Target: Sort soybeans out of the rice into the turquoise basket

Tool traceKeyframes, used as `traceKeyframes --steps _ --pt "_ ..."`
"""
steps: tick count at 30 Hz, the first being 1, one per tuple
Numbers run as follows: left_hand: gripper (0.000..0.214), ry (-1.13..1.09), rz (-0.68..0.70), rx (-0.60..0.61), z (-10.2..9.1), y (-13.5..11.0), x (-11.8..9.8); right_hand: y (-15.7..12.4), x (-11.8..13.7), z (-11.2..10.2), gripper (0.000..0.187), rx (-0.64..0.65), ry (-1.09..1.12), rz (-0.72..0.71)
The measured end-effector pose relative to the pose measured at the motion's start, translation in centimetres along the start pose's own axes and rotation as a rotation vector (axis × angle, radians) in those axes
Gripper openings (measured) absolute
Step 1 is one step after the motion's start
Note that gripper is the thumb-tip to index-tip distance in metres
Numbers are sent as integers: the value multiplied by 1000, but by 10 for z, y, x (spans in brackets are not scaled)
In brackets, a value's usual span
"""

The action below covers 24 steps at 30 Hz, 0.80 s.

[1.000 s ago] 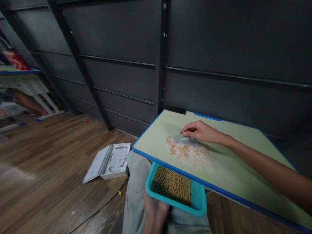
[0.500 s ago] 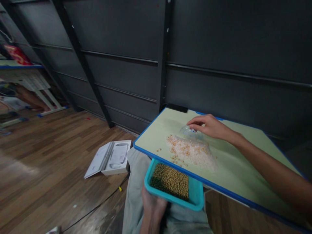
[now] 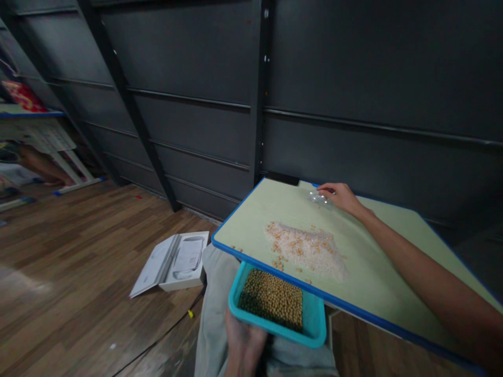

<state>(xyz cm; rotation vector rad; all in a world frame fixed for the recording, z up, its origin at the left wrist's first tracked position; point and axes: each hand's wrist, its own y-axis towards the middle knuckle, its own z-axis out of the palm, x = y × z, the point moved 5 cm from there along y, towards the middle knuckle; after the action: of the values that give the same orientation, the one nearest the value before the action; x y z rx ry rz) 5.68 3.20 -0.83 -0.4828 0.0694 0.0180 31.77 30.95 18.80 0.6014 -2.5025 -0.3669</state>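
Observation:
My left hand (image 3: 243, 335) is closed on the near side of a turquoise plastic basin (image 3: 317, 319), which I hold just below the table's near edge. Many round tan beans, like soybeans (image 3: 271, 298), fill most of it. My right hand (image 3: 341, 198) pinches a clear plastic dish (image 3: 320, 198) at the far part of the table; its exact shape is hard to make out. Between the hands lies a spread heap of white rice (image 3: 318, 259) with yellowish beans (image 3: 301, 246) scattered over it. Several loose beans (image 3: 278, 264) lie toward the near edge.
The pale green table top (image 3: 393, 251) has a blue edge and stands by a dark panelled wall (image 3: 196, 120). A black flat object (image 3: 283, 178) lies at its far left corner. On the wooden floor are an open white box (image 3: 184, 262) and a cable (image 3: 168, 332).
My right hand has moved away from the rice toward the far edge, carrying the clear dish. Some loose beans now lie closer to the near edge. My left hand still holds the basin.

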Motion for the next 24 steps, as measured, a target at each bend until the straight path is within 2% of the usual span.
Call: traceKeyframes --steps 4,11,18,24 --pt "31 0 8 -17 -3 2 -1 -3 -1 9 29 90 91 13" --pt "33 25 4 -21 -1 -2 -1 -31 32 25 33 292 285 22" --pt "34 17 18 -4 -5 2 -1 -55 50 31 35 384 402 57" --pt "35 4 11 0 -8 4 -1 -61 56 30 35 405 444 78"
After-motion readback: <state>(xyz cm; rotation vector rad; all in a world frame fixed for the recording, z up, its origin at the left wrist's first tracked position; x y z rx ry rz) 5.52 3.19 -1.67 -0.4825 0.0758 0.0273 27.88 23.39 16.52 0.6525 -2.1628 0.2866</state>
